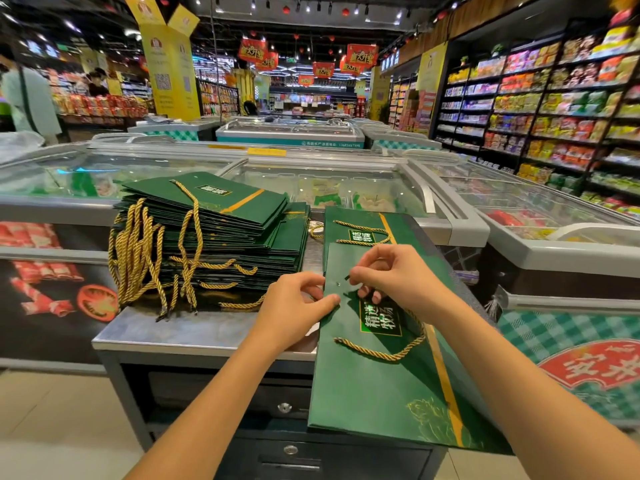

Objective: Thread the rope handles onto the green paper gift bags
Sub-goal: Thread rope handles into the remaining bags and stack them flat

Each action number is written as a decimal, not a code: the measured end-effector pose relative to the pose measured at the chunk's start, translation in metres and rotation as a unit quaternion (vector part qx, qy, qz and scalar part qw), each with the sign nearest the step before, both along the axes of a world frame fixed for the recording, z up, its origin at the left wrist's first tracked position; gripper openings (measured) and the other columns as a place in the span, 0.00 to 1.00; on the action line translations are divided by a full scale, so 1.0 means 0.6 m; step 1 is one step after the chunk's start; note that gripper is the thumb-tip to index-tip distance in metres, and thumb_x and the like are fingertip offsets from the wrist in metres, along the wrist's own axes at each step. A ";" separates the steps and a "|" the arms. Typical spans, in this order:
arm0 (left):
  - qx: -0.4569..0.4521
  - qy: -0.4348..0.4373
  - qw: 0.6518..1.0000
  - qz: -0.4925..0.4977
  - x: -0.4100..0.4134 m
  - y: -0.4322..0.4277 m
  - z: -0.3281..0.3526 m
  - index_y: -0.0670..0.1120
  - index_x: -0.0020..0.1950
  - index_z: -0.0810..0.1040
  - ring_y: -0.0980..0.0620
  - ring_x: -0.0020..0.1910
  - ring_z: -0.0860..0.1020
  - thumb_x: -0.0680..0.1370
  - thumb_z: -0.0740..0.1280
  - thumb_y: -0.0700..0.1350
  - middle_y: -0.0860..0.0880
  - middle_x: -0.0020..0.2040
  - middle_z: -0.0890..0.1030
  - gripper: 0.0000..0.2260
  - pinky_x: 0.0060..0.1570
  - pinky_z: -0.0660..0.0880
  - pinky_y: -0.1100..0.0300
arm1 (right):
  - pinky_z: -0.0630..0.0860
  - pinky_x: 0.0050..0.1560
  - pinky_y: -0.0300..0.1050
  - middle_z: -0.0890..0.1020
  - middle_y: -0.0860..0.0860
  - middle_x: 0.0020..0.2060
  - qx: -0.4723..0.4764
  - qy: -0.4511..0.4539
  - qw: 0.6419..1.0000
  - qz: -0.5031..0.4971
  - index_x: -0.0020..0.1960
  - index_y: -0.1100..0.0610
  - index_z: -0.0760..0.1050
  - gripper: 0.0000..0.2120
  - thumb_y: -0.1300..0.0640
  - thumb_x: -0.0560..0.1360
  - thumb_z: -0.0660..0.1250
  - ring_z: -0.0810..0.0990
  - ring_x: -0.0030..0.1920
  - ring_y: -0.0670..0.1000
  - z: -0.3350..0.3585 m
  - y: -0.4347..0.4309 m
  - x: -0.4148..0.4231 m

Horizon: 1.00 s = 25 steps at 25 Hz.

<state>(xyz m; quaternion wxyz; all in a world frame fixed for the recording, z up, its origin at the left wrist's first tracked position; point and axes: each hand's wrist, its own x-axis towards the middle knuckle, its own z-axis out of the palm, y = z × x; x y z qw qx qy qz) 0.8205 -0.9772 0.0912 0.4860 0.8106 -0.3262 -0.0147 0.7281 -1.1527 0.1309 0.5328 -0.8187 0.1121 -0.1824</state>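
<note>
Fingers (pixel 354 271) of my right hand (pixel 391 275) pinch the dark tip (pixel 347 278) of the rope handle (pixel 384 356) just right of the eyelet (pixel 338 284); my left hand (pixel 298 306) pinches the green paper gift bag (pixel 381 393), flat on the steel table (pixel 194 329), left of that eyelet. Rope looks limp: grip the tip only

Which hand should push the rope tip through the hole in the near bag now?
Right, probably. The right hand already pinches the dark rope tip just beside the hole, while the left hand grips the top edge of the near bag, steadying it.
</note>
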 end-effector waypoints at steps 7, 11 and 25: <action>-0.019 0.024 0.999 -0.018 0.020 -0.003 -0.015 0.51 0.51 0.84 0.57 0.40 0.81 0.79 0.66 0.43 0.55 0.44 0.85 0.07 0.40 0.77 0.59 | 0.74 0.34 0.32 0.87 0.53 0.40 -0.039 -0.052 0.997 -0.031 0.48 0.57 0.85 0.03 0.60 0.75 0.75 0.79 0.33 0.42 -0.039 -0.001 0.014; -0.028 0.026 0.999 -0.037 0.023 -0.004 -0.020 0.51 0.55 0.82 0.62 0.33 0.78 0.80 0.67 0.45 0.55 0.47 0.84 0.06 0.37 0.75 0.63 | 0.77 0.41 0.34 0.87 0.48 0.40 -0.065 -0.044 0.997 -0.010 0.48 0.53 0.87 0.03 0.57 0.75 0.76 0.83 0.39 0.43 -0.044 -0.005 0.015; -0.076 0.047 0.993 -0.082 0.020 -0.004 -0.021 0.59 0.61 0.78 0.49 0.40 0.81 0.80 0.67 0.48 0.54 0.52 0.78 0.10 0.33 0.74 0.61 | 0.83 0.48 0.46 0.87 0.50 0.40 -0.097 -0.114 0.989 0.017 0.50 0.55 0.86 0.06 0.64 0.76 0.73 0.84 0.44 0.55 -0.049 0.000 0.016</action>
